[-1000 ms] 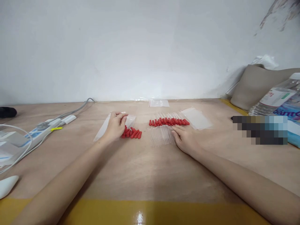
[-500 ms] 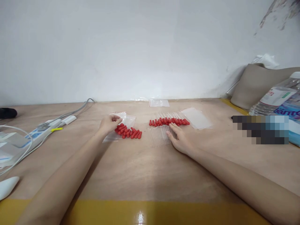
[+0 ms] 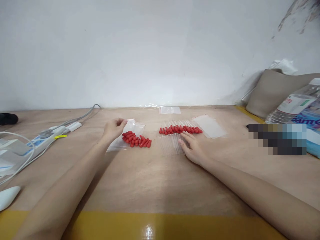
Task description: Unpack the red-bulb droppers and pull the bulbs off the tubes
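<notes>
Far left, on the table (image 3: 155, 180): a white power strip (image 3: 43, 140) with its cable, well apart from the work.

Left hand (image 3: 113, 128): fingers curled in at the near-left edge of a clear bag (image 3: 136, 127) that lies flat on the table. We read it as a pinch on the film between thumb and fingertips, though the contact is small in this view and we would not swear to it. A loose heap of red caps (image 3: 137, 140) lies at the bag's right end; whether they are inside it or on top of it we cannot tell.

Handling, as we judge it: the bag is thin, limp and slick, with almost no weight. Take it at a corner or along the mouth. The caps look like soft rubber, light, prone to roll and scatter; pick each at its middle, or scoop several.

Centre: a row of droppers (image 3: 180, 129), red bulbs in a line, clear stems pointing toward us. The stems look like glass, so stiff, smooth and breakable. We would hold one at the bulb or high on the stem.

Right hand (image 3: 194, 149): open and flat, palm down, fingertips resting on the near ends of the stems, gripping nothing.

Right of the row: a second bag (image 3: 210, 126), flat and just beside the droppers. Far right: a water bottle (image 3: 293, 104) on its side.
</notes>
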Motion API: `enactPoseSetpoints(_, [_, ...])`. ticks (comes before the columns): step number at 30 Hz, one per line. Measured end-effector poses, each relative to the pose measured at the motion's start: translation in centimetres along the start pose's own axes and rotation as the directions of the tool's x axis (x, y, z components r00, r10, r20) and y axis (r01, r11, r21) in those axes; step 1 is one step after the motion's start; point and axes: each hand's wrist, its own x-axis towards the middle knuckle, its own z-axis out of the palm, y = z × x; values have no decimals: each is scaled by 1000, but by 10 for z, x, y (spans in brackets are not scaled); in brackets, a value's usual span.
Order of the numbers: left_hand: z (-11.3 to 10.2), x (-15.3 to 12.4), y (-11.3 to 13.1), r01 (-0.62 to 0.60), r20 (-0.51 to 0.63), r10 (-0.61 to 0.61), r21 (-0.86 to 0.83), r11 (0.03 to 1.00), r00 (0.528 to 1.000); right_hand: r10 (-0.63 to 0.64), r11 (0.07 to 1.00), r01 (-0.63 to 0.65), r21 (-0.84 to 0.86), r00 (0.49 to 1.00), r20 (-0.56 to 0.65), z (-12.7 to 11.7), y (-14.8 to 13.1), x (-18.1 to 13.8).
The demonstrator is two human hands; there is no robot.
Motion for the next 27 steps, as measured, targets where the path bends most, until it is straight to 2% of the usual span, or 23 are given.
enactPoseSetpoints(2, [4,-7,26,-163,33,163,23,986,986,9,1000,-9,-1,1000,0,-2,-2,0])
enactPoseSetpoints(4, [14,-13,51,-356,157,343,61,933,926,16,1000,-16,-3,1000,-3,-3,-4,0])
enactPoseSetpoints(5, [22,-14,62,-410,229,385,71,909,894,16,1000,-16,-6,1000,-5,-3,-5,0])
enactPoseSetpoints(6, [31,-15,71,-411,302,373,73,909,878,13,1000,-14,-10,1000,-8,-4,-5,0])
enactPoseSetpoints(8, [51,-14,85,-279,424,221,78,957,878,-3,1000,3,-14,1000,-21,-3,-4,0])
enactPoseSetpoints(11, [77,-10,95,-158,475,94,97,983,875,-33,999,33,-6,998,-52,-1,-2,0])
enactPoseSetpoints(14, [94,-6,98,-84,479,22,109,990,878,-46,999,46,2,996,-72,0,-1,1])
enactPoseSetpoints(16, [97,-4,99,-46,471,-12,111,993,882,-46,999,46,0,996,-70,0,-1,1])
enactPoseSetpoints(21, [78,-9,99,-30,378,-12,105,994,926,-48,999,48,-2,996,-82,0,-2,2])
enactPoseSetpoints(23, [65,-20,96,-127,326,105,47,991,940,-58,998,58,-10,994,-94,-1,-3,2])
enactPoseSetpoints(24, [59,-27,93,-216,288,209,-7,976,935,-70,998,69,-13,992,-104,-2,-4,2])
enactPoseSetpoints(27, [45,-54,79,-479,186,506,-175,860,842,-134,991,132,-23,980,-150,-6,-8,2])
